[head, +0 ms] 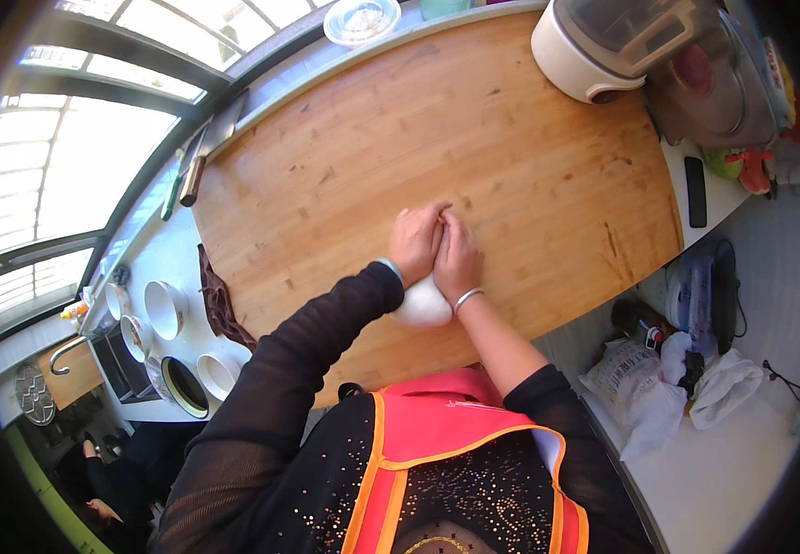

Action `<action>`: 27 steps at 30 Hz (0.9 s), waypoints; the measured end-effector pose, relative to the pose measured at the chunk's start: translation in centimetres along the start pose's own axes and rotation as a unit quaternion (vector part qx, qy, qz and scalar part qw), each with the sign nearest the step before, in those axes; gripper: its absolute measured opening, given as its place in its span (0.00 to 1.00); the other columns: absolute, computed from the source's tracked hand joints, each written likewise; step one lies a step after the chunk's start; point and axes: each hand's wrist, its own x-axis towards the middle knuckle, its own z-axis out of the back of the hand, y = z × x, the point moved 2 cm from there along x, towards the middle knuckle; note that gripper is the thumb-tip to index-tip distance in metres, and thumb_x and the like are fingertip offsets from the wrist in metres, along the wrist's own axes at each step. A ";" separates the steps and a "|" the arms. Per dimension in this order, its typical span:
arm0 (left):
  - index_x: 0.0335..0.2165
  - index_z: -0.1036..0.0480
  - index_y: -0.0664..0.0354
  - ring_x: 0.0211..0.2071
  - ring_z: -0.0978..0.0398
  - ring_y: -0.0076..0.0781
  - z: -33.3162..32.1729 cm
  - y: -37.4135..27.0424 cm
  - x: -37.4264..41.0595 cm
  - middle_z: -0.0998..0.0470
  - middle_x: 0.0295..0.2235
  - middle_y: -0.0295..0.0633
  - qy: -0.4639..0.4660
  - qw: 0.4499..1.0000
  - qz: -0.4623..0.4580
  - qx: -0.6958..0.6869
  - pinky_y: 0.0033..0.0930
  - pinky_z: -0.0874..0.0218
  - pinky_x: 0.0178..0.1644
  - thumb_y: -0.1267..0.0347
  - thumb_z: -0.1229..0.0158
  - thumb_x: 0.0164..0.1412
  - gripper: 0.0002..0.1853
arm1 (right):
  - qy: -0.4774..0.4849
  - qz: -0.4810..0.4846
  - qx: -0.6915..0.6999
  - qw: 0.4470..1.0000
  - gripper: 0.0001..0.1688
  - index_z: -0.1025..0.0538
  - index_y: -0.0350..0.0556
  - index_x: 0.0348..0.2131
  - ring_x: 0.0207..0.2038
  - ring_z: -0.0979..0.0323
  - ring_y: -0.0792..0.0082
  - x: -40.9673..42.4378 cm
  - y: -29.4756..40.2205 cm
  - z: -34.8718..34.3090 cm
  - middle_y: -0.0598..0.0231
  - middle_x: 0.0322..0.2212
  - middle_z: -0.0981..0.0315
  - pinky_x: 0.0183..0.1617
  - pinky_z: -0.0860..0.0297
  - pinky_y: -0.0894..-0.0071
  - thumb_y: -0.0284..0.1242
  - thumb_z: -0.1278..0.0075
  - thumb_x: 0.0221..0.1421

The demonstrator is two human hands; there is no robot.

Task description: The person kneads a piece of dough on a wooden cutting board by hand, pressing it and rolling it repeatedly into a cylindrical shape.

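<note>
A smooth white lump of dough [425, 305] rests on the wooden board [344, 187], close to its near edge. My left hand [415, 242] and my right hand [459, 255] are cupped together over its far side, fingertips meeting. Part of the dough is hidden beneath them; its rounded near end bulges out between my wrists. A silver bracelet [469, 298] circles my right wrist.
At the board's left lie a cleaver [216, 135], a dark brown cloth [220, 298] and several white bowls [165, 309]. A white appliance [573, 66] stands at the far right corner, near a black phone [696, 192]. Another person [123, 471] is at lower left.
</note>
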 end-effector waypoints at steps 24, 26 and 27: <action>0.41 0.34 0.60 0.46 0.36 0.48 -0.3 -8.4 -20.9 0.30 0.41 0.48 -0.182 0.983 0.031 -0.012 0.42 0.48 0.53 0.73 0.56 0.56 0.13 | 0.001 0.264 -0.011 0.964 0.10 0.31 0.49 0.37 0.41 0.34 0.58 -18.7 3.1 5.6 0.60 0.35 0.31 0.50 0.42 0.57 0.26 0.59 0.52; 0.42 0.34 0.59 0.48 0.36 0.46 -1.4 -7.8 -21.1 0.30 0.42 0.46 -0.192 0.981 0.022 0.013 0.42 0.49 0.54 0.73 0.54 0.54 0.14 | -0.011 0.290 -0.024 0.957 0.13 0.32 0.51 0.40 0.45 0.35 0.62 -19.1 1.3 5.0 0.62 0.39 0.32 0.53 0.44 0.56 0.27 0.57 0.52; 0.41 0.34 0.58 0.47 0.36 0.46 -1.5 -7.8 -20.7 0.31 0.42 0.45 -0.195 0.980 0.017 0.026 0.42 0.49 0.53 0.72 0.54 0.54 0.14 | -0.008 0.289 -0.033 0.957 0.14 0.32 0.52 0.41 0.46 0.35 0.64 -18.8 1.5 5.0 0.64 0.39 0.32 0.55 0.45 0.57 0.27 0.56 0.51</action>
